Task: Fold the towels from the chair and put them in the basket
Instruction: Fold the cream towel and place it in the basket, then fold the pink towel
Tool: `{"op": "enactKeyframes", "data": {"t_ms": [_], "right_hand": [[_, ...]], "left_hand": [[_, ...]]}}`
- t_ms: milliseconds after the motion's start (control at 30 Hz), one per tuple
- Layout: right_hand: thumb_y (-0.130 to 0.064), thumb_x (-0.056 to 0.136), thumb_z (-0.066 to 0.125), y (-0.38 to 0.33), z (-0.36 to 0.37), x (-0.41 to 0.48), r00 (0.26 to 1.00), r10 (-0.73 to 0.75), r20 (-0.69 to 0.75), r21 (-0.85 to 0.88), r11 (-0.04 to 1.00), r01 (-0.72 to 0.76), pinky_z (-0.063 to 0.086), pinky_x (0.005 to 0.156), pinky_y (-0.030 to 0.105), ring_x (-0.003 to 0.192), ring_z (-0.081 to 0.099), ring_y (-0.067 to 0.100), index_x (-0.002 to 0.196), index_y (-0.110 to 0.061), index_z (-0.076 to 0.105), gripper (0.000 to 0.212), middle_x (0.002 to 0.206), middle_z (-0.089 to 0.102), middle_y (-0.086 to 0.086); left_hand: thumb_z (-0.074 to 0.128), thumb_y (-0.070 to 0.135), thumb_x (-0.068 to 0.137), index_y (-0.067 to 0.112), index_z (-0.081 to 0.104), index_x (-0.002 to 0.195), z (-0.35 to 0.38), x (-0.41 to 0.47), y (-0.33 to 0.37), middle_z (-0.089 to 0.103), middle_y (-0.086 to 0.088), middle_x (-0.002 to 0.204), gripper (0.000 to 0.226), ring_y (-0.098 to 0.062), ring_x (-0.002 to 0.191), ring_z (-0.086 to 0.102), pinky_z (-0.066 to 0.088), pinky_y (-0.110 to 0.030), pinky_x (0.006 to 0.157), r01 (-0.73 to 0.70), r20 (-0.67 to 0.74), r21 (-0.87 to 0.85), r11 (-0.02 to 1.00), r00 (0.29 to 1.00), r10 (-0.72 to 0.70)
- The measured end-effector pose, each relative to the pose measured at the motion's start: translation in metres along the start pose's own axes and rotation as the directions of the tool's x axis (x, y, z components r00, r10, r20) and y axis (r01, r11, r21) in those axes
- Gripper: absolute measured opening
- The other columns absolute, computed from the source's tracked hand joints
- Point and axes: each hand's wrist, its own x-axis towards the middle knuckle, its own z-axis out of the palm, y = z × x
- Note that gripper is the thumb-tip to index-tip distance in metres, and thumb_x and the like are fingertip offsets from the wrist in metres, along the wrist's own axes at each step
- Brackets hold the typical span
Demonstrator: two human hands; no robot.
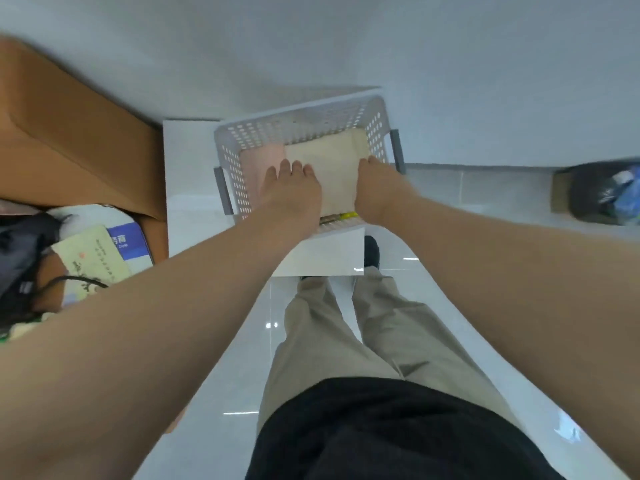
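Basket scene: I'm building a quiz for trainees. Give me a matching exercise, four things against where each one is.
Things:
1. cream towel
2. pink towel
3. basket
4. black bag

Places:
A. floor, far right
B. on the white table
C. basket's left side
D. basket's right side

Pairs: 1-D, 2-C, 3-B, 4-A.

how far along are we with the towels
Done: a folded pink towel lies in the basket. In hand: the left hand and right hand rest on a folded cream towel beside it. Left: whether more towels wait cannot be seen.
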Motion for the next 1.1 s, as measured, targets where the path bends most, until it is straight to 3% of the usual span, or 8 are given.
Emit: {"op": "enactKeyframes", "data": {"t_ms": [67,133,267,433,600,700,833,1100], "right_hand": [[-0.001,0.09,0.046,0.01,-0.014,-0.037,0.999,0.008,-0.042,0.12,0.993,-0.003,0.048,0.087,0.037,0.112,0.056,0.032,0.119,-0.004,0.052,0.03,0.122,0.054,0.013],[-0.002,0.093,0.046,0.022,-0.029,-0.074,0.997,0.043,-0.056,0.247,0.969,-0.028,0.049,0.082,0.033,0.104,0.061,0.031,0.111,-0.004,0.061,0.024,0.113,0.063,0.013],[-0.006,0.098,0.043,0.074,-0.05,-0.141,0.98,0.173,-0.095,0.521,0.848,-0.099,0.034,0.109,0.03,0.133,0.048,0.029,0.136,-0.003,0.054,0.039,0.142,0.053,0.014],[0.0,0.096,0.04,0.195,-0.049,-0.22,0.891,0.437,-0.124,0.831,0.536,-0.148,0.034,0.114,0.032,0.138,0.043,0.024,0.144,-0.011,0.05,0.051,0.149,0.049,0.007],[-0.002,0.093,0.042,0.325,-0.013,-0.294,0.791,0.597,-0.132,0.938,0.333,-0.095,0.038,0.111,0.031,0.131,0.052,0.022,0.137,-0.014,0.059,0.048,0.14,0.058,0.003],[-0.004,0.092,0.045,0.418,0.023,-0.355,0.74,0.664,-0.111,0.967,0.244,-0.074,0.043,0.105,0.029,0.122,0.058,0.021,0.13,-0.016,0.065,0.044,0.131,0.065,0.002],[-0.01,0.094,0.047,0.538,0.072,-0.448,0.66,0.747,-0.074,0.98,0.177,-0.09,0.046,0.102,0.031,0.116,0.06,0.02,0.125,-0.02,0.068,0.039,0.126,0.066,-0.002],[-0.013,0.094,0.052,0.734,0.129,-0.556,0.509,0.86,0.045,0.999,-0.033,-0.034,0.051,0.096,0.033,0.108,0.065,0.021,0.121,-0.019,0.07,0.033,0.117,0.071,0.003]], "left_hand": [[0.061,0.022,0.089,0.002,0.04,0.141,-0.02,-0.028,0.01,0.04,-0.015,0.145,0.059,-0.034,0.138,0.033,0.027,-0.044,0.113,-0.026,-0.027,0.001,1.0,0.999,0.026],[0.057,0.023,0.092,0.007,0.052,0.126,-0.042,-0.055,0.026,0.049,-0.011,0.128,0.038,-0.031,0.123,0.043,0.034,-0.04,0.102,-0.069,-0.054,0.014,0.998,0.996,0.069],[0.054,0.023,0.095,0.013,0.056,0.119,-0.086,-0.091,0.087,0.055,-0.008,0.12,0.026,-0.028,0.113,0.052,0.038,-0.035,0.089,-0.194,-0.105,0.096,0.976,0.973,0.203],[0.048,0.017,0.094,0.013,0.058,0.112,-0.135,-0.127,0.224,0.056,-0.008,0.115,0.021,-0.029,0.106,0.055,0.036,-0.034,0.078,-0.357,-0.116,0.248,0.9,0.912,0.394],[0.048,0.03,0.097,0.014,0.06,0.117,-0.141,-0.152,0.369,0.058,-0.007,0.121,0.028,-0.029,0.11,0.057,0.041,-0.034,0.083,-0.445,-0.112,0.256,0.858,0.868,0.484],[0.05,0.035,0.099,0.013,0.059,0.129,-0.131,-0.178,0.477,0.057,-0.008,0.132,0.039,-0.027,0.121,0.055,0.047,-0.035,0.096,-0.51,-0.102,0.194,0.838,0.839,0.535],[0.053,0.039,0.098,0.016,0.059,0.132,-0.113,-0.219,0.625,0.059,-0.005,0.135,0.042,-0.024,0.124,0.054,0.046,-0.034,0.101,-0.617,-0.1,0.223,0.755,0.756,0.647],[0.056,0.038,0.095,0.019,0.063,0.128,-0.105,-0.273,0.871,0.064,-0.002,0.128,0.038,-0.023,0.119,0.058,0.048,-0.03,0.094,-0.761,-0.079,0.219,0.61,0.609,0.789]]}}
